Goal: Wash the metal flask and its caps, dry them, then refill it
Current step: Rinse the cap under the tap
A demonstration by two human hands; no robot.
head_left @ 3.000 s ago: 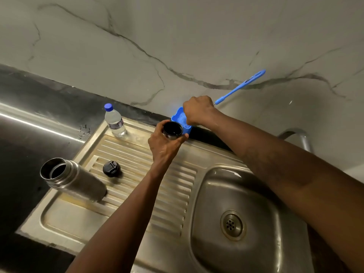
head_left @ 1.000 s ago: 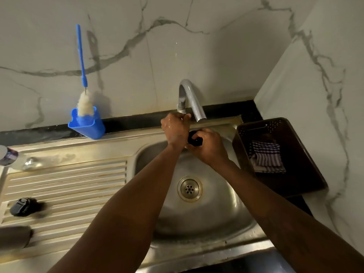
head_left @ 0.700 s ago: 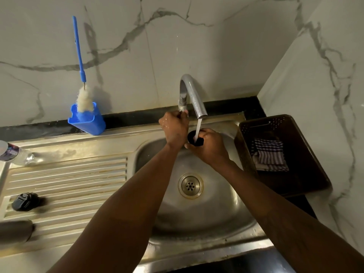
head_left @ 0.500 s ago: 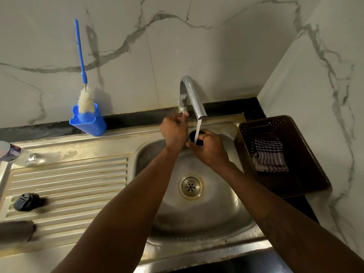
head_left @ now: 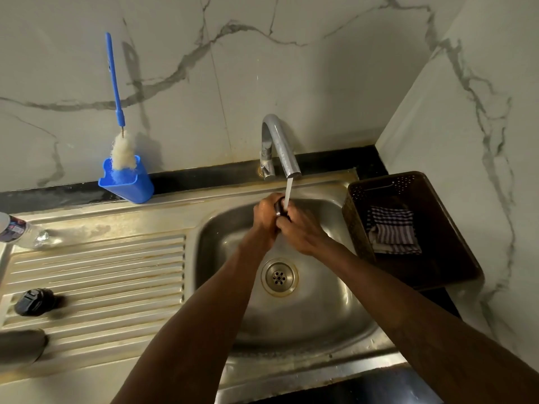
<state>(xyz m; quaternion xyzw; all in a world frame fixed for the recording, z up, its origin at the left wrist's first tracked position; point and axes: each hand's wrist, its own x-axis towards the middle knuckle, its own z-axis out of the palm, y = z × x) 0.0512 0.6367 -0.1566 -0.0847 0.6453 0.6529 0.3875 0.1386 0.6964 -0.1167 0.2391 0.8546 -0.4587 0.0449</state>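
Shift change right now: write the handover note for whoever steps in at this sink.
Hands: left hand and right hand both grip the cup cap in the stream from the tap, over the sink.
Things: black cap lies on the drainboard; flask lies at its left edge, mostly out of frame. Brush stands in its holder. Cloth is in the basket. Bottle is far left.
Done: cup cap is under rinse.
Left: likely wash the black cap and flask, dry everything, refill.
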